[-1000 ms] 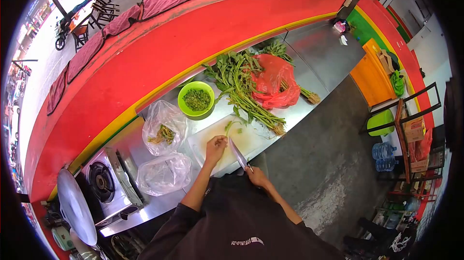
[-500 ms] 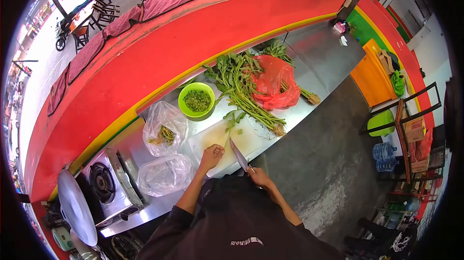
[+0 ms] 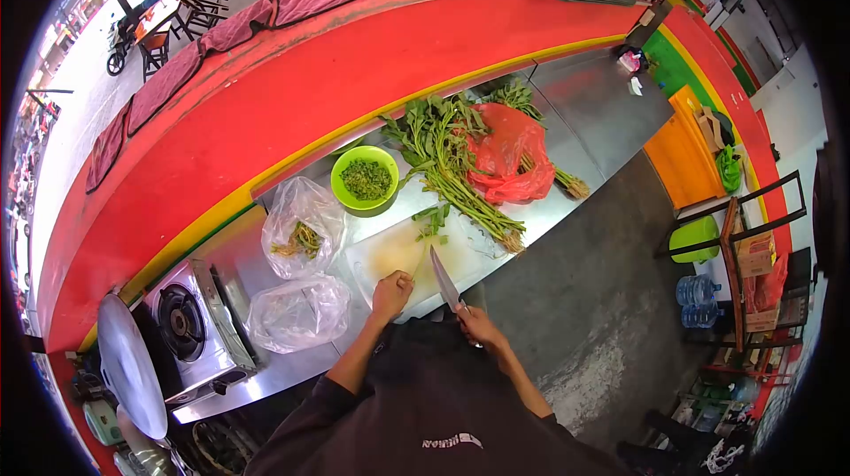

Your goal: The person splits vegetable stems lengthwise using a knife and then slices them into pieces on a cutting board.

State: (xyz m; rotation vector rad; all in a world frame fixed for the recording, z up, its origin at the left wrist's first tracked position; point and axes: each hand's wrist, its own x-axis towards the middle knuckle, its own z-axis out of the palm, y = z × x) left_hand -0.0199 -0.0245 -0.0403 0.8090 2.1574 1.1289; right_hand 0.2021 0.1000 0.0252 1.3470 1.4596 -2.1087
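Note:
My left hand [image 3: 392, 293] is closed around the lower end of a thin green stem [image 3: 423, 262] over the white cutting board [image 3: 370, 253]. In my right hand [image 3: 478, 324] is a kitchen knife [image 3: 444, 279], its tip pointing away from me beside the stem. Cut leafy pieces [image 3: 432, 222] lie on the far part of the board. Just beyond it stands a lime-green bowl [image 3: 365, 205] containing chopped greens [image 3: 367, 178]. A bundle of long-stemmed leafy greens [image 3: 456, 184] rests to the right, partly under a red plastic bag [image 3: 509, 153].
Left of the board are a clear bag [image 3: 310, 201] with some trimmed stems and another clear bag [image 3: 299, 317]. Farther left come a gas stove [image 3: 183, 324] and a large metal wok lid or pan [image 3: 131, 365]. A red wall [image 3: 292, 95] borders the steel counter.
The stem between my left hand and the knife looks shorter, and more cut pieces lie near its far end. The knife has shifted slightly. The whole view has turned a little.

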